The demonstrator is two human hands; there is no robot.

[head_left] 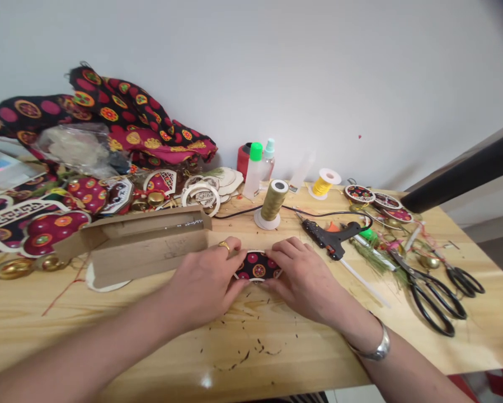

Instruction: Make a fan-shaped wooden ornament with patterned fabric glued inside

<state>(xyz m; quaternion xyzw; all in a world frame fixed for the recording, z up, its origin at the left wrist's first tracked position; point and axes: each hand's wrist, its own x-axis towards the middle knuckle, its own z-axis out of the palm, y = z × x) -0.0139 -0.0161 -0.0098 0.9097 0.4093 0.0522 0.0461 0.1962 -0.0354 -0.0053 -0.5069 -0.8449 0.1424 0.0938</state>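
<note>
Patterned piece (257,267), left hand (205,275), right hand (304,278), beside box (146,249)

A fabric-covered piece (257,267) shows black, dotted with red discs ringed in yellow, against the pale honey-coloured wood of the table (251,336). The heap of cloth (121,112) carries a similar print: black and crimson with orange-yellow roundels. Other colours on view include an olive-gold thread spool (274,200), a yellow spool (323,184), a green-capped bottle (254,170), a black glue gun (330,238) with an orange trigger, black-handled scissors (433,299) and a plain brown cardboard box (142,246).
</note>
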